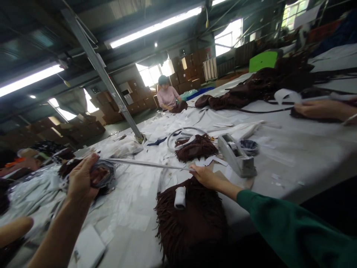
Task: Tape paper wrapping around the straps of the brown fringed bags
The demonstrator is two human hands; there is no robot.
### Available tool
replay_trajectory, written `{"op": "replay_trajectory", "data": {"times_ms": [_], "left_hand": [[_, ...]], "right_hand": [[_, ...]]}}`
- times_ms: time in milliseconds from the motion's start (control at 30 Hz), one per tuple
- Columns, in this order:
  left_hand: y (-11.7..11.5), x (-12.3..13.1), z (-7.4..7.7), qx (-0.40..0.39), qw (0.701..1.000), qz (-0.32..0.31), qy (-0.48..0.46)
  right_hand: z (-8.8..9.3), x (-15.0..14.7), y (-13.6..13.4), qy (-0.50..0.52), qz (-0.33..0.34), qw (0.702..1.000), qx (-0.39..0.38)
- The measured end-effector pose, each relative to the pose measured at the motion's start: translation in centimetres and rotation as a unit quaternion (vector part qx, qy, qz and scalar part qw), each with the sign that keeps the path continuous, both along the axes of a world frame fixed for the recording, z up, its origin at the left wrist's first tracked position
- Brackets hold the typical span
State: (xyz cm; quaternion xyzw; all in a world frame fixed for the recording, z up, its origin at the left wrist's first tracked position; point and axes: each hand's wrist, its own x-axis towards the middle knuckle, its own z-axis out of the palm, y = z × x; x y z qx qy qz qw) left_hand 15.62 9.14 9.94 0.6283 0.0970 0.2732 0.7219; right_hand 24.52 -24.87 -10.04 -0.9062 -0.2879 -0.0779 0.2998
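My left hand (83, 178) is closed on a coil of grey strip (103, 173) at the left. From the coil a length of the strip runs taut to my right hand (203, 175), which pinches its other end near the middle. Below my right hand lies a dark brown fringed bag (192, 223) at the table's near edge, with a small white roll-like piece (180, 197) on it. Another brown fringed piece (196, 147) lies farther back, beside a grey tape dispenser (237, 155).
The white-covered table (301, 152) bears plastic bags (36, 193) at left and a brown heap (251, 89) at back right. A person (168, 96) sits across the table. Another person's hand (323, 109) is at far right; part of a hand (16, 230) shows at lower left.
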Motion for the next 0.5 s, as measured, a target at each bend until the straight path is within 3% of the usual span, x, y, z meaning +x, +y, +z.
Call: {"op": "replay_trajectory", "data": {"times_ms": [100, 200, 267, 367, 433, 500], "left_hand": [[-0.9, -0.9, -1.0, 0.058, 0.998, -0.016, 0.037], [-2.5, -2.3, -1.4, 0.108, 0.989, -0.052, 0.083], [-3.9, -3.2, -1.5, 0.135, 0.981, -0.087, 0.108], [-6.4, -4.2, -1.4, 0.169, 0.964, -0.153, 0.136], [-8.0, -4.7, -1.1, 0.184, 0.953, -0.195, 0.138], [-9.1, -5.2, -0.8, 0.186, 0.947, -0.223, 0.136]], "right_hand": [[-1.1, -0.9, -1.3, -0.005, -0.016, 1.000, -0.006], [-0.1, -0.6, -2.3, -0.048, -0.018, 0.999, 0.005], [2.6, -0.3, -2.0, -0.124, 0.008, 0.992, 0.029], [8.5, -0.6, 0.4, -0.219, 0.096, 0.967, 0.083], [12.3, -1.6, 3.0, -0.238, 0.172, 0.950, 0.108], [14.8, -3.2, 5.6, -0.207, 0.264, 0.934, 0.127]]}}
